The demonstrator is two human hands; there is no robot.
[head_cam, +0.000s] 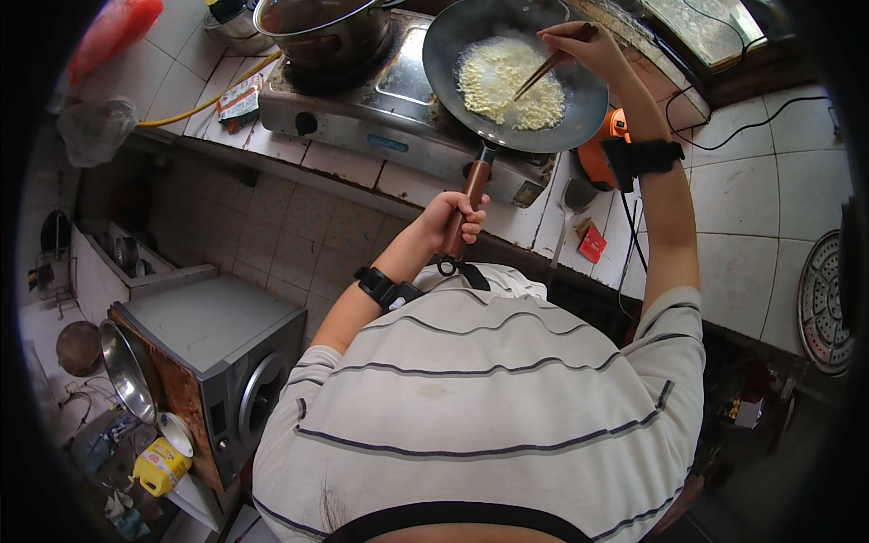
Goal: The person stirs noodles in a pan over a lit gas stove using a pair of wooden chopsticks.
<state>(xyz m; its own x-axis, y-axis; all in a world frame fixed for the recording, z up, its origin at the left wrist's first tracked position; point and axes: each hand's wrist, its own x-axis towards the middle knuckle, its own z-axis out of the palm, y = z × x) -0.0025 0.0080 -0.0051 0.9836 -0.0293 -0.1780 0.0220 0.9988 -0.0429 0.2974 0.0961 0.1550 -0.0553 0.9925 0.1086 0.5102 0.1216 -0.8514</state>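
A dark metal wok (584, 115) with a wooden handle (477, 178) rests over the right side of a gas stove (326, 139). My left hand (456, 220) is closed around that handle, near its hanging ring. Curly instant noodles (509, 81) in a whitish, bubbling liquid spread across the wok's bottom. Above the wok's right part, my right hand (580, 49) grips wooden chopsticks (543, 76), whose tips touch the noodles.
A steel pot (333, 47) stands on the left burner, with a yellow hose (204, 105) beyond it. Right of the stove lie a metal spatula (570, 203), a red packet (592, 244) and an orange object (597, 159). A round perforated steamer plate (825, 305) is at the far right.
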